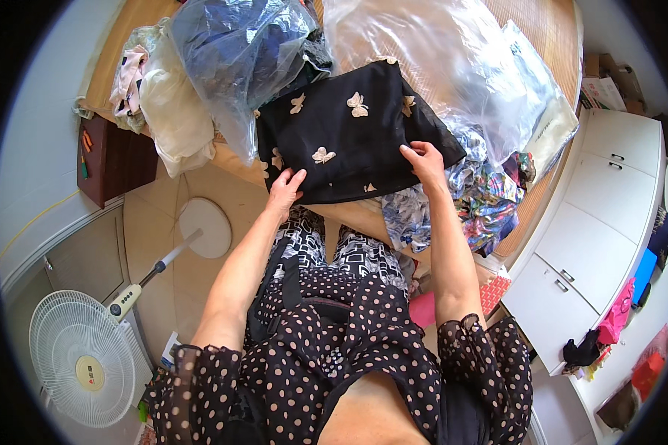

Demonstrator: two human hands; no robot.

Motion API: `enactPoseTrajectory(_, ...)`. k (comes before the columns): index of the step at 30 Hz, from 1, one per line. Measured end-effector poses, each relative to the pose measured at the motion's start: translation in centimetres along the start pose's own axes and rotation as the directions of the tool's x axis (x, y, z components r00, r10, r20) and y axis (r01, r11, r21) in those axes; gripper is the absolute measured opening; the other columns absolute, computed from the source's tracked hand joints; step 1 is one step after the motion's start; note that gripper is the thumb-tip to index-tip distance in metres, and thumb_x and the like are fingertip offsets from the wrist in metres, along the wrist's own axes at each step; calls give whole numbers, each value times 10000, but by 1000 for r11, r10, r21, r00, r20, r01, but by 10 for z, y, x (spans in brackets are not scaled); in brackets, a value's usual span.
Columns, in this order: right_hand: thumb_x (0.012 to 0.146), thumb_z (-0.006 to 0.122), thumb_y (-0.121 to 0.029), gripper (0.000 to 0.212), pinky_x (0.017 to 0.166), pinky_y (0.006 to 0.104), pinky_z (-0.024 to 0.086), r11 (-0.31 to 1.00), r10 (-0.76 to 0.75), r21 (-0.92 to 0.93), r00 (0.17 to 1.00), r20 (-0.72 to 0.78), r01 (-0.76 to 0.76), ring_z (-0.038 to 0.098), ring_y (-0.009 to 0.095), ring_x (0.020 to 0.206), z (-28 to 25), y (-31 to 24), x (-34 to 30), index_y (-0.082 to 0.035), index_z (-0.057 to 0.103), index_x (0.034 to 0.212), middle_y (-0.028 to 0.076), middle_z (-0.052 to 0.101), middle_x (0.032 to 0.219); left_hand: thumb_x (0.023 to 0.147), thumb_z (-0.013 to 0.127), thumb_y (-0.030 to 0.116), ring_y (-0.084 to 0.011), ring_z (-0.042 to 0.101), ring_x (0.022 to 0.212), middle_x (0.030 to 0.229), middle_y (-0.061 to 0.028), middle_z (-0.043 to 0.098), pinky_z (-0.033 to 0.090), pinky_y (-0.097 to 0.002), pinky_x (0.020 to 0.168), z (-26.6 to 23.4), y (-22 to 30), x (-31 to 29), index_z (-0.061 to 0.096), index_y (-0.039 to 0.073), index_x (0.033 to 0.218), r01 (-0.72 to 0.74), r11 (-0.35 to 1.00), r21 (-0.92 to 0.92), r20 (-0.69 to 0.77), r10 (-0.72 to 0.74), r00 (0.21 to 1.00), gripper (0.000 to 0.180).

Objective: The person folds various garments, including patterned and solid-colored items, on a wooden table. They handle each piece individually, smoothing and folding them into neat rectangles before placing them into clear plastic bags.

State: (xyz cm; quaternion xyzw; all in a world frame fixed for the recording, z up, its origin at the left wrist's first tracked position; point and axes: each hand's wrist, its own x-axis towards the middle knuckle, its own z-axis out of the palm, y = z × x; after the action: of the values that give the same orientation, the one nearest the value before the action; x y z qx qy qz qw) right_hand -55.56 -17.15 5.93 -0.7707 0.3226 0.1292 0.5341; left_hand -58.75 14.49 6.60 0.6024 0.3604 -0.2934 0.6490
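A black piece of fabric with pale butterfly motifs [349, 141] lies spread in a roughly rectangular shape at the near edge of a bed-like surface. Its sheer right part hangs over the neighbouring things. My left hand [284, 194] pinches its near left corner, thumb on top and the other fingers partly hidden. At the right side, my right hand [426, 162] grips the cloth between thumb and fingers. Whether it is a garment or a scarf I cannot tell. Beside my right hand, a shiny multicoloured patterned cloth [486, 196] lies crumpled.
Clear plastic bags holding dark clothes [237, 52] and pale items [430, 59] lie beyond the fabric. A cream bundle [174, 111] rests at left. A standing fan [82, 356] is at lower left, a white drawer cabinet [594, 215] at right.
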Motion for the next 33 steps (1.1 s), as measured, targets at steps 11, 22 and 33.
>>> enactPoseTrajectory(11, 700, 708, -196, 264, 753, 374, 472, 779, -508, -409, 861, 30, 475, 589, 282, 864, -19, 4, -23, -74, 610, 913, 132, 601, 899, 702, 731, 338, -282, 451, 1137, 1217, -190, 463, 351, -379, 980, -44, -47, 50, 392, -33, 1252, -284, 812, 510, -376, 508, 775, 745)
enactPoseTrajectory(22, 711, 746, -256, 507, 739, 276, 472, 976, 136, 209, 907, -399, -55, 589, 163, 828, -72, 111, -60, 58, 551, 1059, 115, 630, 939, 738, 670, 486, -250, 484, 1094, 1202, -167, 500, 376, -348, 924, -37, -8, 28, 419, -21, 1208, -101, 908, 406, -248, 215, 945, 736)
enactPoseTrajectory(33, 649, 717, -198, 370, 718, 282, 465, 988, 4, 148, 963, -268, 37, 606, 169, 758, -76, 88, -79, -18, 638, 963, 78, 647, 856, 837, 536, 540, -238, 361, 1242, 1380, -124, 336, 295, -347, 1025, -11, -14, 24, 266, 13, 1359, -178, 984, 19, -228, 178, 957, 790)
